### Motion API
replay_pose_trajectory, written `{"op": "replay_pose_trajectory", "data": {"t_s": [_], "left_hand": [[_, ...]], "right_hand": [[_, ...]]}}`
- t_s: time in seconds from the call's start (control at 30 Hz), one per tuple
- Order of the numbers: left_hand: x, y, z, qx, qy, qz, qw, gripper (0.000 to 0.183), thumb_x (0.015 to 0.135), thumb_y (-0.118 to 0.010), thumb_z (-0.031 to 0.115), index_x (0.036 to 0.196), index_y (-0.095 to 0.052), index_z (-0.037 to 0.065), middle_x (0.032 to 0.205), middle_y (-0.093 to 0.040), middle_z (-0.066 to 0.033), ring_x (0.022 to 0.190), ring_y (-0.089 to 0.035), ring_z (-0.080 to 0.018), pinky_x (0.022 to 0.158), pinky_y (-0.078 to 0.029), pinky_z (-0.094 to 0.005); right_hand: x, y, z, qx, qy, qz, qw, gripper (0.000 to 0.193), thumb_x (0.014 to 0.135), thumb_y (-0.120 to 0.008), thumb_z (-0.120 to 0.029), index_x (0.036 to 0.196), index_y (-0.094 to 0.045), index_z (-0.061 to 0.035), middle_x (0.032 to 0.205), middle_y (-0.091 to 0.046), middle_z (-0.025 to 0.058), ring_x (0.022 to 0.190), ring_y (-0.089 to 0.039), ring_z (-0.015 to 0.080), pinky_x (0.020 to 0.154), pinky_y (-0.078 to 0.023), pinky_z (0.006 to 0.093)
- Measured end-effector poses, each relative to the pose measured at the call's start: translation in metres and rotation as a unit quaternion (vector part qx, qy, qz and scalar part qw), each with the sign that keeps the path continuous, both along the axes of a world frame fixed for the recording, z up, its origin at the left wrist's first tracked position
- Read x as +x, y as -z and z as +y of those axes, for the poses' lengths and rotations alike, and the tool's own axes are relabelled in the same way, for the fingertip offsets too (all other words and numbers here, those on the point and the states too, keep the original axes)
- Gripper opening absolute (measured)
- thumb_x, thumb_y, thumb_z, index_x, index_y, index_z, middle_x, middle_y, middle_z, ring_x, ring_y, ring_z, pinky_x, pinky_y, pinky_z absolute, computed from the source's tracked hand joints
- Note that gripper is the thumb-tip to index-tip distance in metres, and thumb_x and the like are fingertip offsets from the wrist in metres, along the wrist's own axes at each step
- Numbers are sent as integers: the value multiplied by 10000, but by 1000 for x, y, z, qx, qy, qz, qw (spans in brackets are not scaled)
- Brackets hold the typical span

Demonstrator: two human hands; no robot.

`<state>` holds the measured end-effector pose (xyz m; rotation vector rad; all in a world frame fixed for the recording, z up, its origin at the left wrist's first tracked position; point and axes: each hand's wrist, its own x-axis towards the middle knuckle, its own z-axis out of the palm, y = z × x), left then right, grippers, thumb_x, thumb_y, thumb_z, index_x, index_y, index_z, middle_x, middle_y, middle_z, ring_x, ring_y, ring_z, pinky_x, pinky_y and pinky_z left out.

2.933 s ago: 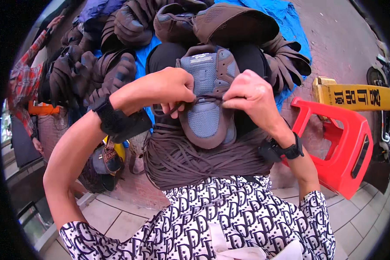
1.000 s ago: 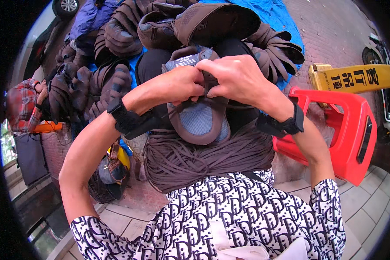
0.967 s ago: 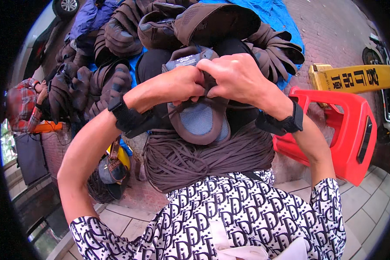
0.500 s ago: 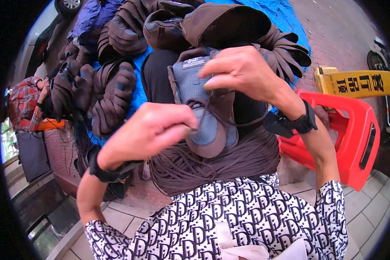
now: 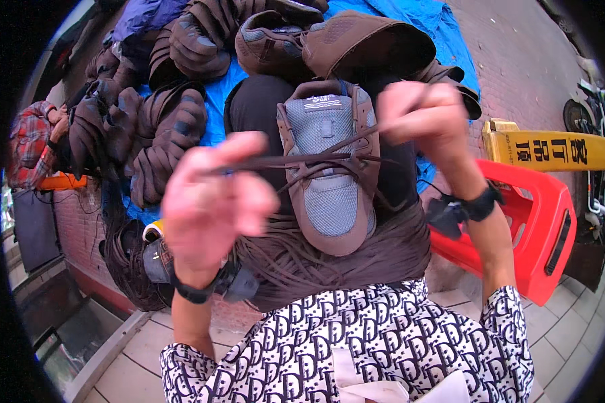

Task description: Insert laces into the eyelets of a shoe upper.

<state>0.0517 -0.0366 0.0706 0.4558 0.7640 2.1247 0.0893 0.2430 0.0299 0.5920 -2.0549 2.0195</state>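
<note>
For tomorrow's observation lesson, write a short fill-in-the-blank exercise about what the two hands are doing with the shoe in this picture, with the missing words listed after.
1. The left hand and the right hand each pull one end of a brown ____.
2. The shoe is brown with a ____ mesh middle.
3. Right of the person's lap stands a plastic stool coloured ____.
4. The pile of brown shoes lies on a ____ sheet.

Missing words: shoelace; grey; red; blue
</note>
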Motion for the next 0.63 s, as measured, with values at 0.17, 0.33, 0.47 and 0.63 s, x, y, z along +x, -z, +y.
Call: {"op": "replay_pose_trajectory", "data": {"t_s": [0.17, 0.33, 0.47, 0.63], "left_hand": [[-82, 24, -152, 220, -345, -96, 907, 354, 670, -448, -103, 1023, -433, -102, 1071, -471, -153, 970, -512, -250, 873, -429, -356], [-129, 87, -398, 100, -431, 6, 897, 323, 692, -425, -81, 989, -471, -199, 1140, -487, -281, 1111, -460, -320, 982, -371, -418], [-145, 109, -260, -24, -401, -13, 916, 215, 871, -426, 13, 991, -497, -150, 1121, -507, -249, 1073, -496, -310, 976, -387, -364], [-177, 65, -275, -265, -532, 109, 797, 218, 851, -521, 57, 1036, -517, -58, 1045, -561, -171, 1033, -536, -242, 845, -471, -285]], "right_hand": [[74, 17, 187, -425, 291, -254, 819, 135, 783, -573, -118, 678, -535, -42, 544, -316, -41, 476, -267, 66, 427, -193, 201], [152, 34, 352, -435, 306, -92, 842, 133, 824, -552, -103, 712, -522, -36, 586, -370, -4, 493, -305, 100, 445, -251, 218], [163, 25, 347, -277, 335, -146, 889, 146, 832, -559, -157, 865, -588, -18, 758, -555, 59, 693, -486, 154, 594, -375, 256], [125, -22, 322, -356, 154, -66, 919, 203, 810, -579, -153, 963, -600, -21, 1004, -611, 112, 957, -527, 226, 871, -365, 382]]}}
